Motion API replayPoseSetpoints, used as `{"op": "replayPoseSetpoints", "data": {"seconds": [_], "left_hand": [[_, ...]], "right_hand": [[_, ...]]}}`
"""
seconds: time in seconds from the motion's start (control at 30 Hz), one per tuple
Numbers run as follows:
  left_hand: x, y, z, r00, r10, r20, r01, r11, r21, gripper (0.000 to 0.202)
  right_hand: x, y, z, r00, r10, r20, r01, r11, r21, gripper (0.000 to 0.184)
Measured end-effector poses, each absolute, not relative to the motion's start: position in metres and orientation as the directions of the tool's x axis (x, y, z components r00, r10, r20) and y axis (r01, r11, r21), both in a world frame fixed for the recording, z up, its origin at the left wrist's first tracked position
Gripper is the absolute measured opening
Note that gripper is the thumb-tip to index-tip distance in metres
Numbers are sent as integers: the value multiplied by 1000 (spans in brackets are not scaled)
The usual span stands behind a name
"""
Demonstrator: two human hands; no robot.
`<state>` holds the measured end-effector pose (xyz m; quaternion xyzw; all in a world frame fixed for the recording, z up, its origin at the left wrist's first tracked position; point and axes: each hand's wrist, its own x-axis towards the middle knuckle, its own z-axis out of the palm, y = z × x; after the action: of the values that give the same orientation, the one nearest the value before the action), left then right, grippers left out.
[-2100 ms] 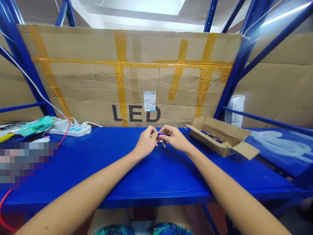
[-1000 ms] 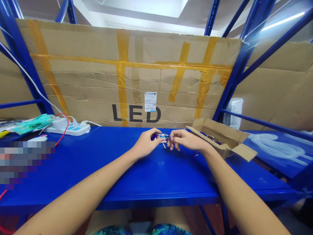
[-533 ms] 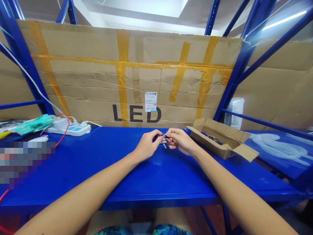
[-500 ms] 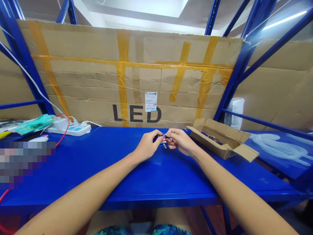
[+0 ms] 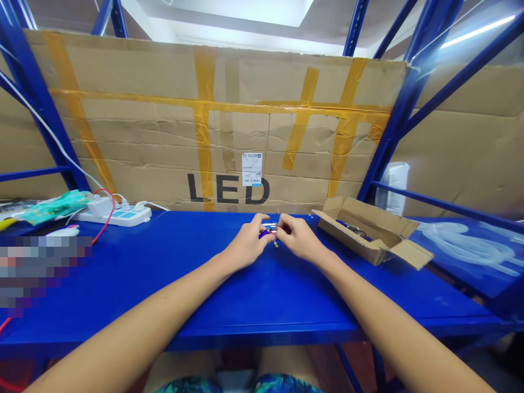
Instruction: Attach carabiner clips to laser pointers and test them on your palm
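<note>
A small shiny silver and purple object (image 5: 268, 232) with a reddish part sits between my two hands over the blue table; its exact kind is too small to make out. My left hand (image 5: 244, 243) pinches its left end, thumb below and index finger above. On the other end, the fingertips of my right hand (image 5: 299, 236) are closed, largely covering that side. A few tiny metallic bits (image 5: 276, 245) show just below the object, close to my fingers.
An open cardboard box (image 5: 364, 234) with dark items inside stands to the right. Clear tubing (image 5: 462, 245) lies beyond it. At left are a white power strip (image 5: 126, 215), a red cable (image 5: 107, 218) and a green packet (image 5: 57, 207). A large taped carton (image 5: 164, 142) closes off the back.
The fingers of both hands have shifted on the small object, and more of its silver and purple body shows between them. My right hand has turned slightly, with its fingertips more curled.
</note>
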<state>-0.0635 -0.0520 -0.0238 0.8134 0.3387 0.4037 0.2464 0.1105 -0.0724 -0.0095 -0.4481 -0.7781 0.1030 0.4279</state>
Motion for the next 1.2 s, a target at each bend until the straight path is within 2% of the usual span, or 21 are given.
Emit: {"op": "replayPoseSetpoints", "data": {"seconds": [0.17,0.3,0.4,0.53,0.7,0.77,0.87,0.93,1.03,1.13,1.2], "left_hand": [[-63,-55,-21,508,748,427,331,-628,704,38],[-63,-52,-21,464,788,405,379,-589,714,35],[-66,-46,-22,428,820,380,406,-550,730,31],[-77,-40,-13,439,852,285,314,-442,840,26],[-92,-40,6,490,850,191,243,-344,907,8],[-94,-39,8,481,850,212,212,-348,913,5],[-92,-37,3,497,829,256,166,-381,910,13],[-90,-36,-3,508,818,269,144,-389,910,14],[-86,-36,-9,503,807,308,142,-429,892,17],[-82,-36,-12,491,791,365,192,-507,840,24],[-80,-34,-11,437,813,384,186,-499,846,28]], "right_hand": [[111,-77,-9,-430,684,589,685,672,-280,14],[110,-81,-9,-512,649,563,686,703,-187,15],[110,-82,-7,-526,666,529,702,691,-173,15],[119,-76,-8,-382,753,536,735,599,-319,16],[131,-63,-12,-253,850,462,635,506,-584,19],[129,-64,-12,-243,852,463,619,504,-602,18],[118,-71,-9,-261,807,529,587,568,-577,21],[109,-75,-7,-334,805,491,518,592,-618,24],[100,-77,-7,-380,855,354,416,499,-760,27],[98,-73,-10,-303,909,288,370,390,-843,24],[98,-70,-13,-235,929,284,352,354,-867,24]]}}
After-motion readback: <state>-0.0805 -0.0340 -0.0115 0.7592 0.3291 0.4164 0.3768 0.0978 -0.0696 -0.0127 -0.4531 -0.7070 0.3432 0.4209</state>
